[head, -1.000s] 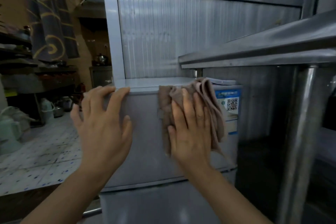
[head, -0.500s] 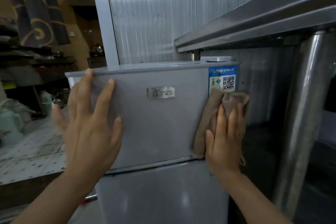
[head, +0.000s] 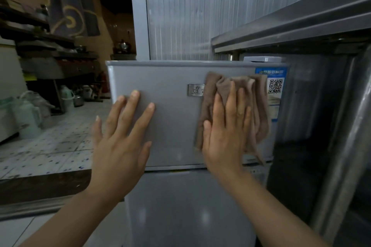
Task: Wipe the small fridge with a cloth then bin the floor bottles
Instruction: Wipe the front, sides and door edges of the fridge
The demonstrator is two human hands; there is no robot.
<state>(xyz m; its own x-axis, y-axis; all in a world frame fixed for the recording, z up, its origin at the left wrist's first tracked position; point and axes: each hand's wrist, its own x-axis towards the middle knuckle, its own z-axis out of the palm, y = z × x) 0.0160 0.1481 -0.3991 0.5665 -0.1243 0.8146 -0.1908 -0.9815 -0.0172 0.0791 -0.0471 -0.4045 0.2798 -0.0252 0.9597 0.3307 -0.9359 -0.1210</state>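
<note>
The small grey fridge (head: 172,126) stands in front of me, its upper door carrying a metal badge and a blue QR sticker (head: 275,86). My right hand (head: 224,132) lies flat on a brown cloth (head: 259,110), pressing it against the right half of the upper door and partly over the badge. My left hand (head: 120,138) rests flat with spread fingers on the left half of the same door and holds nothing. No floor bottles are clearly visible here.
A steel table (head: 291,26) with a thick leg (head: 341,156) stands close on the right, overhanging the fridge. A ribbed metal panel rises behind. To the left are a tiled floor (head: 50,146), a pale green jug (head: 28,118), and shelves with pots.
My right hand has slid the cloth up and leftwards from the door's lower right corner, towards the badge. My left hand stays flat on the left side of the door.
</note>
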